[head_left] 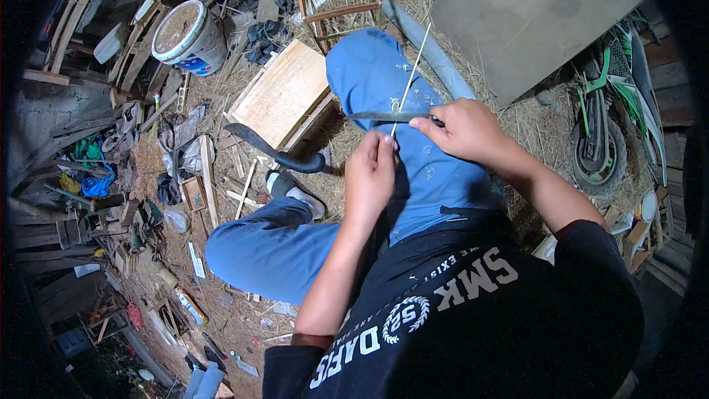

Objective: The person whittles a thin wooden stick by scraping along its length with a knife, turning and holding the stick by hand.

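Strip [416, 60] apparently at shaving step, left hand [373, 170] fingers pinching its near end, right hand [469, 129] fingers wrapped round knife [377, 116] laid across it; next stroke calls for steady blade angle

First: Bright white light across the middle, and the top of the wooden box [277, 92] shines out pale!

Second: Seems to come from overhead, with deep shadow pooling under that box's right side.

First: Out at the rim, black corners close in, and the planks [77, 11] at upper left bend into a curve!

Second: The black shirt [517, 318] swallows its folds, the lower left turns murky, yet the thin stick [416, 63] reads fairly sharp.
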Motion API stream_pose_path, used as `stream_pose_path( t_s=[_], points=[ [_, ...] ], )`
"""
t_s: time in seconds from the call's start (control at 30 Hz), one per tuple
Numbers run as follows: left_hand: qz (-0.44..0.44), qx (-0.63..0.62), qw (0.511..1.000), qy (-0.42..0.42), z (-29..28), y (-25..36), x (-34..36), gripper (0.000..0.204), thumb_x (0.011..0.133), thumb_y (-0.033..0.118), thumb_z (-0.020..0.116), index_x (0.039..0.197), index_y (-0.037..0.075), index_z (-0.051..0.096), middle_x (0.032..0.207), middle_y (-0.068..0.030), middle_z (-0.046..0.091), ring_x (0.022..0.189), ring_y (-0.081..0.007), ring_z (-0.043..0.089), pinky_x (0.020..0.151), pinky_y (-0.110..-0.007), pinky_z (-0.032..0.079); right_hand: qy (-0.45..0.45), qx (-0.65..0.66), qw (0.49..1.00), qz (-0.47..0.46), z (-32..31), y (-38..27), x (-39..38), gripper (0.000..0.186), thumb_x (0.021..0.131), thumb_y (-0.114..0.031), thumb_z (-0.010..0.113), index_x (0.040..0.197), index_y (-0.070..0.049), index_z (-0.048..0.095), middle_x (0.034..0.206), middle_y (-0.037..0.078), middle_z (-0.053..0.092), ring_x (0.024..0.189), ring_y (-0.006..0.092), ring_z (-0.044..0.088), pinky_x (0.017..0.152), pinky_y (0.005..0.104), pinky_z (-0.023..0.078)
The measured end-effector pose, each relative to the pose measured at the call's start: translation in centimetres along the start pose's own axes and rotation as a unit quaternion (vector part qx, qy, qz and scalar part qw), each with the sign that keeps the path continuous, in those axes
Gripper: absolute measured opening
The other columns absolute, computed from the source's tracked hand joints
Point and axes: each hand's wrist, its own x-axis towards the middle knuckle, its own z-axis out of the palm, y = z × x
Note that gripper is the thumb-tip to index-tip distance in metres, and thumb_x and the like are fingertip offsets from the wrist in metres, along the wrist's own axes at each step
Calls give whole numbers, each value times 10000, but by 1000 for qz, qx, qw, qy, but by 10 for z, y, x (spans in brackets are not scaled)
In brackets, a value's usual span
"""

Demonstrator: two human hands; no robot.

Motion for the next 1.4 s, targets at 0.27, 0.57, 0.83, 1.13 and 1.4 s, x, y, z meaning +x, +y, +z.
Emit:
stream_pose_path(
  t_s=[0.27,0.57,0.83,1.13,1.4],
  points=[
    [30,16,999,12,3,-20,2,248,1109,175,543,950,0,619,748,-32,592,691,-92,542,641,-294,449,-24,-61,998,-4,-6,-8,3,623,979,-594,627,734,-33,741,657,230,665,674,450,692,643,537,551],
    [-59,89,994,-26,-47,-26,-77,205,1133,170,519,1007,27,595,843,20,557,768,-65,522,695,-238,431,-9,-27,998,55,-6,4,6,625,992,-585,623,726,-29,733,661,233,661,676,455,685,640,533,546],
    [-64,12,997,-46,-30,-19,-61,245,1146,197,488,989,33,579,817,12,557,752,-68,525,688,-242,431,-2,0,999,51,-3,8,4,644,991,-604,609,719,-33,727,659,226,666,674,455,689,641,534,548],
    [-48,-133,988,-60,16,-9,15,281,1146,243,485,960,68,604,704,29,533,613,-53,429,566,-246,331,-13,-33,999,2,-3,0,2,659,985,-617,590,717,-33,735,686,240,686,683,452,699,650,542,555],
    [-20,-87,995,-37,15,-16,7,260,1145,233,490,966,79,599,696,55,491,596,-38,402,544,-233,308,-30,-64,997,-10,-5,3,7,678,979,-636,583,692,-40,727,655,236,671,660,451,694,627,536,554]
  ],
)
